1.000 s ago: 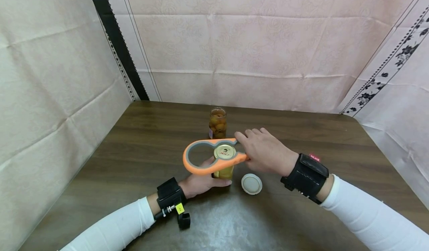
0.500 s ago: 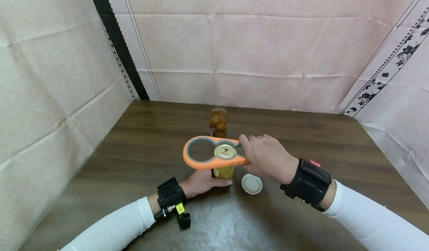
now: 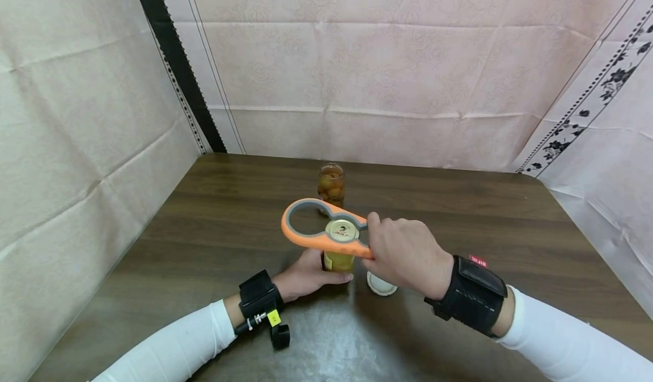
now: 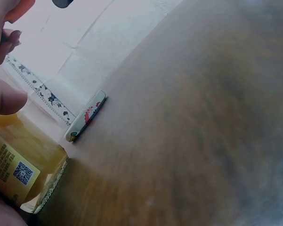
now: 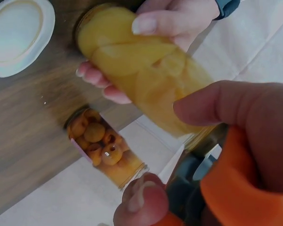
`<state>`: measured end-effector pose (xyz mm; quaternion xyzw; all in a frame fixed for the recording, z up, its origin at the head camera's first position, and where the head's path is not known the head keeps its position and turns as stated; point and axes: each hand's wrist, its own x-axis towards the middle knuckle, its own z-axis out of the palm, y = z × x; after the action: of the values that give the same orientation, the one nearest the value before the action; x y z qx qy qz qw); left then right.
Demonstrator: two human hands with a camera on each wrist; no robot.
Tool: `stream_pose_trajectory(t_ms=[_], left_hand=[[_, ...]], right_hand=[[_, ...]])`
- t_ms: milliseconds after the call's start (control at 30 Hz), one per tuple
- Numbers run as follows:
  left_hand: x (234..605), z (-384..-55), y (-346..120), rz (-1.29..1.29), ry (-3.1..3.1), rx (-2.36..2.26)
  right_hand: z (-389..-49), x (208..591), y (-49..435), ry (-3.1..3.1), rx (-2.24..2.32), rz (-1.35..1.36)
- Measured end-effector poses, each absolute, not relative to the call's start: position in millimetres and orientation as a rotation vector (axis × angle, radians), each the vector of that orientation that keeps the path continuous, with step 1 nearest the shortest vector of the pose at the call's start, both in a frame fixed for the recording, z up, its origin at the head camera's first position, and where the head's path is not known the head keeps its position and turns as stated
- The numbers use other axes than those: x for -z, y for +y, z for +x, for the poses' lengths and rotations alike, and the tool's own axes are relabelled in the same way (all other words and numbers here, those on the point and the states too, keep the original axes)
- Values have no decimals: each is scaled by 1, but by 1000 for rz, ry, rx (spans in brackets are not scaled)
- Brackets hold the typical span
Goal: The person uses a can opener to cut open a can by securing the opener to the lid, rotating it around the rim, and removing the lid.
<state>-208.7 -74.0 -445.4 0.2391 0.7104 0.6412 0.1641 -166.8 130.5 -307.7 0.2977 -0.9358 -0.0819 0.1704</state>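
On the table stands a glass jar (image 3: 339,263) of yellow fruit with a gold lid (image 3: 342,230). My left hand (image 3: 306,274) grips its lower body, thumb in front; the right wrist view shows fingers on both sides of the jar (image 5: 132,70). An orange and grey jar opener (image 3: 321,241) lies across the top, its inner edges against both sides of the lid. My right hand (image 3: 408,251) holds the opener's handles together at the right end. In the left wrist view, a printed label with a square code shows on the jar (image 4: 37,146).
Behind the opener stands a lidless glass jar (image 3: 331,185) of round brown fruit. A white jar lid (image 3: 381,287) lies right of the gripped jar, partly under my right hand. Pale cloth (image 3: 388,76) hangs beyond the table's (image 3: 245,200) far edge.
My right hand has swung toward me, turning the opener clockwise, so its looped end now points farther away. The gold lid's print looks little changed. My left hand and the jar stay put.
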Motion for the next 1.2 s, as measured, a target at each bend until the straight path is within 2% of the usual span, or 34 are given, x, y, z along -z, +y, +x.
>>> stream_pose_trajectory(t_ms=[367, 833, 1200], left_hand=[[443, -207, -75, 680, 2000, -1824], [441, -206, -77, 640, 2042, -1776], [442, -209, -77, 670, 2001, -1792]], right_hand=[[-154, 308, 124, -2659, 268, 774], [-160, 315, 125, -2497, 274, 799], [-168, 315, 128, -2637, 219, 835]])
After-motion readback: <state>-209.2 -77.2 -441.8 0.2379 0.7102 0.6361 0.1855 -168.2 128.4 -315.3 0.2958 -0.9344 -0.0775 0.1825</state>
